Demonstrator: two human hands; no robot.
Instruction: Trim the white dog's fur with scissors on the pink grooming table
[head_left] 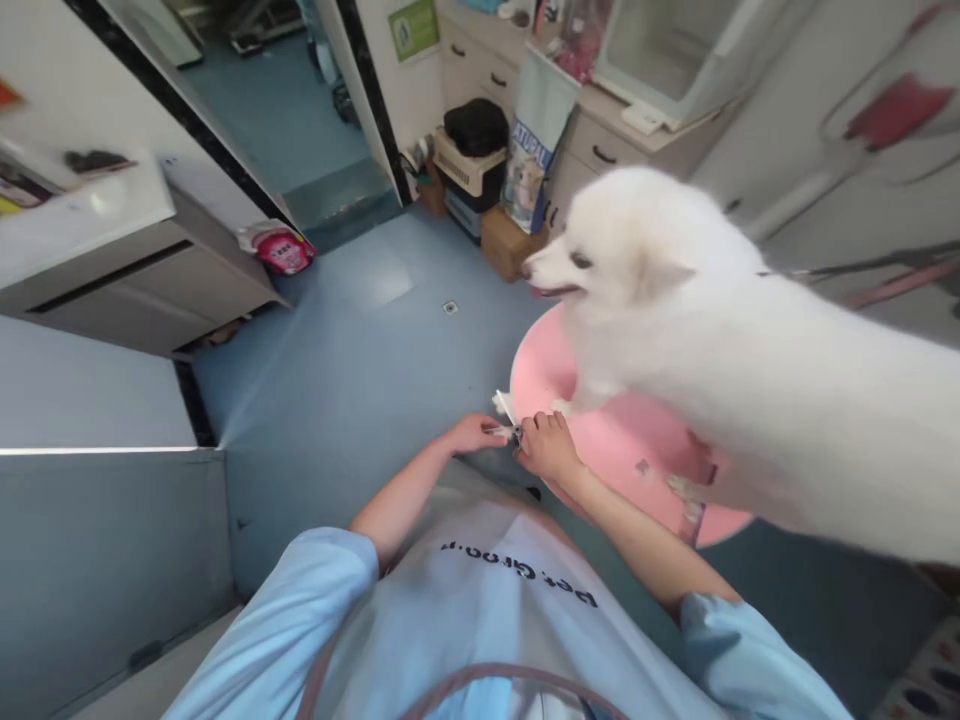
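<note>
Open scissors [516,431] are gripped in my right hand [550,446], their blades spread toward the left. My left hand [474,433] pinches around the lower blade; whether hair is also between its fingers is too small to tell. A small white tuft [501,403] shows by the upper blade; I cannot tell whether it is fur or a paw. Just right of my hands, a large white dog [660,290] stands facing left, its mouth slightly open. Its feet rest on a round pink platform [626,440], with one front paw close to my right hand.
A thin lead [847,268] runs from the dog's back toward the right wall. Behind stand a pet carrier [469,160], a cardboard box [506,242], a tall printed bag [529,140] and drawers [592,150]. A pink package [283,247] lies by the left cabinet [135,260], near the doorway.
</note>
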